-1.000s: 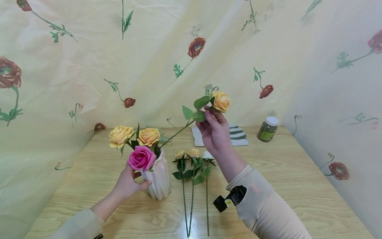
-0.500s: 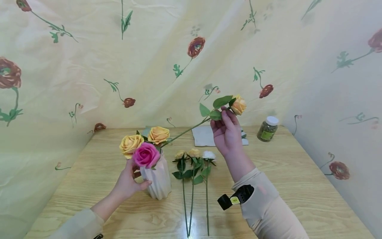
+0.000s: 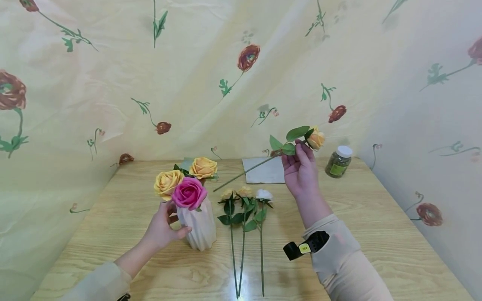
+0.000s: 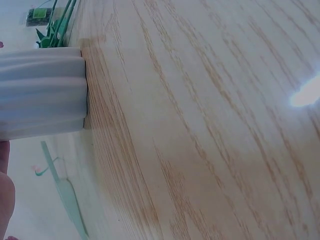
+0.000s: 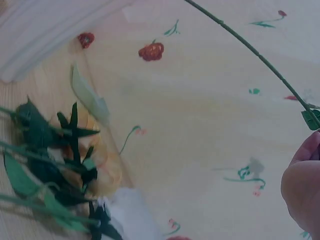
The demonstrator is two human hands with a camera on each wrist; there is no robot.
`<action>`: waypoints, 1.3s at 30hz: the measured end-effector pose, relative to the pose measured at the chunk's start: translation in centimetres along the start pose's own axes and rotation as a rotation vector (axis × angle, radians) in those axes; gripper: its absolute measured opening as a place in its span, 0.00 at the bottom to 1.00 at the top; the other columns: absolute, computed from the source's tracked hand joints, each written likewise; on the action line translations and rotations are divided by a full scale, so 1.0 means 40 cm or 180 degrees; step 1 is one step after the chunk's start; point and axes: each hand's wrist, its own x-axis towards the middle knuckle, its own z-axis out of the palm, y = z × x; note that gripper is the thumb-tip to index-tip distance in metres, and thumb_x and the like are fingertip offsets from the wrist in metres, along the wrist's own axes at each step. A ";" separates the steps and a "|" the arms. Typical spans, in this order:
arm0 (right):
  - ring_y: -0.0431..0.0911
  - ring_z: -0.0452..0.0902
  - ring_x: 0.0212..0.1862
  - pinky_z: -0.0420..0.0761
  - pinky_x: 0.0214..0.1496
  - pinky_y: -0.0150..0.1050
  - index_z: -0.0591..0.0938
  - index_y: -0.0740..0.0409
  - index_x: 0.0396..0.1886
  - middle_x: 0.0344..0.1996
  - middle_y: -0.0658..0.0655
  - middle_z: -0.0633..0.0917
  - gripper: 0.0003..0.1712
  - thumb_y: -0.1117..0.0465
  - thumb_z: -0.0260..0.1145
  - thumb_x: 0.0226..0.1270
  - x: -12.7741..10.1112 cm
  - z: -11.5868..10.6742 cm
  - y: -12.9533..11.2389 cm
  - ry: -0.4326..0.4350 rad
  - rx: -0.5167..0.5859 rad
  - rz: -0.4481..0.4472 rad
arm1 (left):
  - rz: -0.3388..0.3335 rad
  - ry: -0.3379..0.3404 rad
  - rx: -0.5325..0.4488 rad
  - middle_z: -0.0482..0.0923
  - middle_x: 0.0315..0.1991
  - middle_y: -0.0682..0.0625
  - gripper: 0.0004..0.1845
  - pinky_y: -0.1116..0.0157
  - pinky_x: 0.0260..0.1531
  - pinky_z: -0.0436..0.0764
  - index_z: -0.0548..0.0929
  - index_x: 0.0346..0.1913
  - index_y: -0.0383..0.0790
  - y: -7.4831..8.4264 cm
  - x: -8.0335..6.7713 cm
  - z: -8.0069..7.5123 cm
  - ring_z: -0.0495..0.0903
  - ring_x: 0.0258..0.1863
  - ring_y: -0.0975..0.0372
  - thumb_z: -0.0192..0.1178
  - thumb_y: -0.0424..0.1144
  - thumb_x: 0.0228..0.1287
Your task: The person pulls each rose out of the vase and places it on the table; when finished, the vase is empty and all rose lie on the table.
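Observation:
A white ribbed vase [image 3: 197, 228] stands upright on the table, with my left hand [image 3: 162, 229] holding its left side between thumb and fingers. One pink rose [image 3: 189, 193] and two yellow roses [image 3: 168, 184] stand in it. To the right, my right hand [image 3: 302, 173] pinches a yellow rose [image 3: 315, 138] just below its bloom, above the table. Its bare stem slants down left, the end apart from the vase. The right wrist view shows that green stem [image 5: 260, 56] running up from my fingers. Only a bit of my left hand [image 4: 5, 195] shows in the left wrist view.
Two yellow roses [image 3: 245, 192] and a white rose [image 3: 264, 195] lie right of the vase, stems toward me. A folded whitish cloth [image 3: 263, 171] lies behind my right hand. A white-lidded jar [image 3: 339, 163] stands back right. A pale green object [image 4: 70, 202] lies behind the vase.
My right hand has moved right and slightly down with the yellow rose, its stem coming away from the vase mouth. The vase's flowers have shifted right; my left hand stays put.

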 end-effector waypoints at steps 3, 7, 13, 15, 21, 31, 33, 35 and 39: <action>0.45 0.74 0.26 0.77 0.31 0.33 0.76 0.60 0.38 0.25 0.56 0.79 0.10 0.65 0.62 0.55 0.004 -0.018 -0.007 0.0110 -0.0177 0.0010 | 0.0035 0.0000 0.0000 0.69 0.45 0.42 0.41 0.64 0.40 0.76 0.56 0.54 0.35 0.001 -0.001 -0.001 0.70 0.40 0.58 0.70 0.27 0.36; 0.44 0.73 0.25 0.76 0.30 0.32 0.75 0.60 0.40 0.25 0.55 0.78 0.13 0.65 0.63 0.54 0.009 -0.045 -0.009 0.0224 -0.0390 0.0022 | 0.0059 0.0000 -0.0042 0.69 0.46 0.42 0.41 0.64 0.40 0.76 0.56 0.54 0.36 -0.003 -0.002 -0.001 0.71 0.40 0.58 0.70 0.28 0.36; 0.43 0.73 0.24 0.75 0.28 0.32 0.74 0.60 0.39 0.29 0.53 0.78 0.13 0.65 0.64 0.53 0.015 -0.083 -0.006 0.0243 -0.0624 0.0102 | 0.0049 -0.0022 -0.0055 0.69 0.47 0.43 0.43 0.65 0.40 0.75 0.55 0.55 0.38 -0.005 -0.002 -0.001 0.71 0.40 0.60 0.70 0.28 0.35; 0.42 0.73 0.23 0.75 0.27 0.31 0.74 0.60 0.40 0.27 0.54 0.78 0.13 0.64 0.64 0.53 0.016 -0.096 -0.004 0.0271 -0.0747 0.0158 | 0.0072 -0.0035 -0.0065 0.69 0.47 0.43 0.43 0.65 0.40 0.75 0.55 0.56 0.38 -0.005 -0.002 -0.001 0.71 0.41 0.60 0.70 0.28 0.36; 0.41 0.73 0.26 0.75 0.28 0.30 0.73 0.59 0.41 0.34 0.52 0.78 0.12 0.64 0.61 0.56 0.015 -0.141 0.005 0.0280 -0.1186 0.0439 | 0.0108 -0.0013 -0.0071 0.69 0.48 0.43 0.42 0.64 0.40 0.76 0.55 0.55 0.38 -0.005 0.000 -0.002 0.71 0.41 0.58 0.70 0.27 0.35; 0.38 0.73 0.23 0.75 0.25 0.28 0.79 0.57 0.34 0.30 0.51 0.79 0.05 0.66 0.58 0.59 0.006 -0.209 0.026 0.0126 -0.1926 0.0709 | 0.0020 -0.0043 -0.0071 0.68 0.48 0.43 0.41 0.65 0.41 0.75 0.55 0.55 0.37 -0.010 0.000 -0.002 0.71 0.42 0.56 0.70 0.29 0.37; 0.38 0.72 0.23 0.75 0.25 0.28 0.79 0.58 0.34 0.28 0.50 0.79 0.05 0.66 0.57 0.59 0.005 -0.217 0.027 0.0107 -0.2015 0.0765 | 0.0004 -0.0047 -0.0070 0.68 0.48 0.43 0.42 0.65 0.41 0.75 0.55 0.55 0.38 -0.008 -0.001 -0.003 0.70 0.42 0.55 0.70 0.29 0.37; 0.38 0.72 0.22 0.74 0.25 0.28 0.79 0.58 0.34 0.28 0.49 0.80 0.05 0.66 0.57 0.60 0.004 -0.226 0.026 0.0137 -0.2126 0.0839 | -0.0004 -0.0050 -0.0065 0.68 0.49 0.43 0.42 0.65 0.41 0.75 0.55 0.56 0.38 -0.006 -0.001 -0.003 0.70 0.42 0.55 0.70 0.28 0.37; 0.37 0.71 0.23 0.74 0.25 0.27 0.77 0.57 0.36 0.32 0.48 0.80 0.05 0.64 0.57 0.60 0.000 -0.242 0.024 0.0226 -0.2425 0.1006 | 0.0019 -0.0042 -0.0071 0.68 0.49 0.43 0.43 0.65 0.40 0.75 0.55 0.56 0.38 -0.002 0.000 -0.003 0.70 0.42 0.55 0.69 0.27 0.36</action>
